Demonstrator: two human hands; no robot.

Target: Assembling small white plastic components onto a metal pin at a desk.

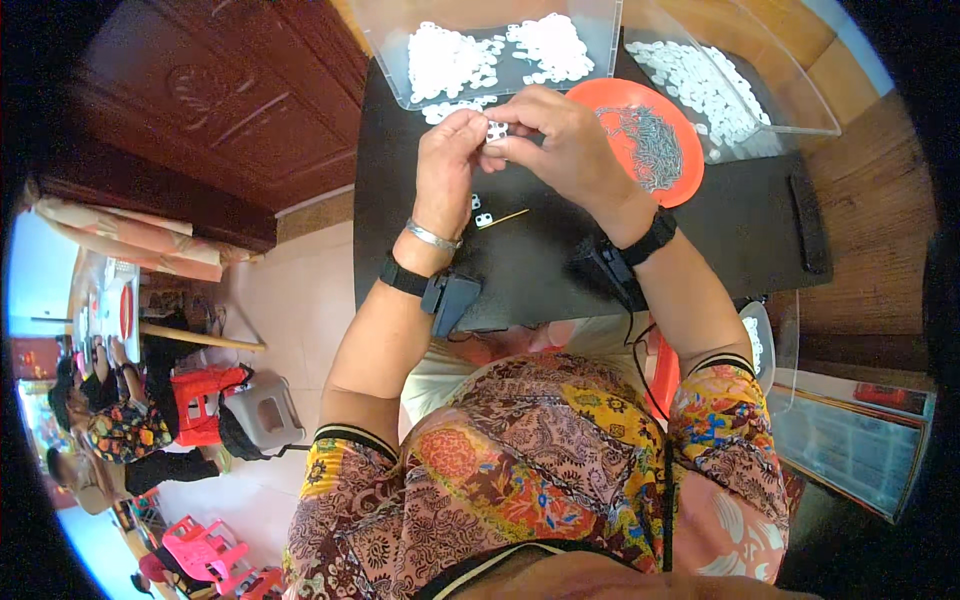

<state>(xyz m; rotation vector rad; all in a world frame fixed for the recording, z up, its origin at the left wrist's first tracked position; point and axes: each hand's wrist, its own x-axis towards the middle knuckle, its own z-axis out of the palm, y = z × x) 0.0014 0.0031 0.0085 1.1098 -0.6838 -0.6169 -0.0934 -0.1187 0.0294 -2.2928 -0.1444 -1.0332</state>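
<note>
Above the dark table, my left hand [447, 160] and my right hand [560, 140] meet with fingers pinched on a small white plastic piece with dark round holes [497, 131]. The fingers cover part of it. Below the hands, a similar white piece [484, 220] lies on the table beside a thin yellow stick [510, 216]. Another white piece [475, 202] shows partly past my left wrist. Right of my right hand, an orange plate [612, 96] holds a heap of small grey metal pins or screws [652, 150], too small to tell which.
At the far side of the table [740, 240] stands a clear plastic bin [398, 70] with heaps of white pieces. Another clear bin [800, 110] with white pieces is at the far right. A dark bar [808, 222] lies along the right edge. Several people sit far left.
</note>
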